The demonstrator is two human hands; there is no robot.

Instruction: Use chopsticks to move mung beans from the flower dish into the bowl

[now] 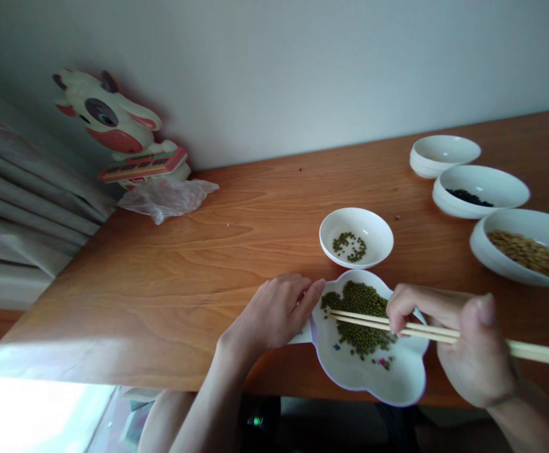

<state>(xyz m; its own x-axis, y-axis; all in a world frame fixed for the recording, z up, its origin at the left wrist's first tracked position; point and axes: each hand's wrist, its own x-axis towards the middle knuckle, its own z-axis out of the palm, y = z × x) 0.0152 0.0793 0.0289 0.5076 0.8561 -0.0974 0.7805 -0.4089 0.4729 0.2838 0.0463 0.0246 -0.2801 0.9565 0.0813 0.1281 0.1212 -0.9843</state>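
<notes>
Biggest risk: dish (373, 374) sits at surface (199, 302) edge, 6 o'clock lobe maybe over it; a shove from L hand (279, 308) cd tip it & spill green beans (362, 302). L thumb's on rim at 9-10 o'clock; can't tell if other fingers grip underneath. Next: chopsticks (430, 329), pinched in R hand (468, 358) fingers at 3 o'clock. Tips near tgthr amid beans at 10; can't tell if on one. Round beans cd slip if tips cross.

Around dish: cow toy (118, 126) + plastic bag (168, 198), 10 o'clock, well apart. Bowl w/ pale beans (524, 251) 2-3, bowl w/ dark bits (468, 198) 1-2, rear bowl (449, 150) 1; none in way. Small bowl (376, 242), 12, some green beans in; its wall stands btwn. Stray bit (397, 217) approx 1.
</notes>
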